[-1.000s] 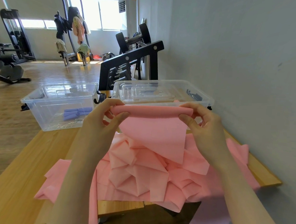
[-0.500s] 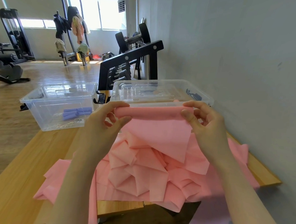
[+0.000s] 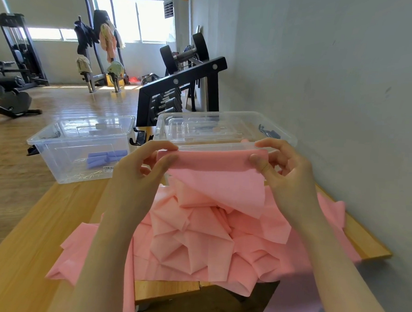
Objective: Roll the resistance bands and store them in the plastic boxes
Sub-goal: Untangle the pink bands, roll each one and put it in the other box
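Since the earlier frames the roll at the top of the pink band [image 3: 214, 161] has grown a little thicker and the loose sheet hanging under it has shortened, while both hands have stayed at its two ends. The left hand [image 3: 137, 171] pinches the left end of the roll, thumb in front and fingers curled over the top; the right hand [image 3: 283, 169] pinches the right end the same way, its thumb pressed on the front of the roll. The roll is held level in the air above the wooden table [image 3: 28, 242], just in front of the near wall of the right plastic box [image 3: 225, 130]. The rest of the pink band lies in a crumpled, folded heap on the table below the roll, and one strip of it hangs over the table's front edge. The right plastic box stands on the table against the grey wall [image 3: 335, 91], with clear lids lying inside it. The left plastic box [image 3: 81, 149] stands on the table to the left of it, apart from it, and holds rolled purple bands [image 3: 104, 157]. Behind the two boxes stands a black dumbbell rack [image 3: 180, 85].
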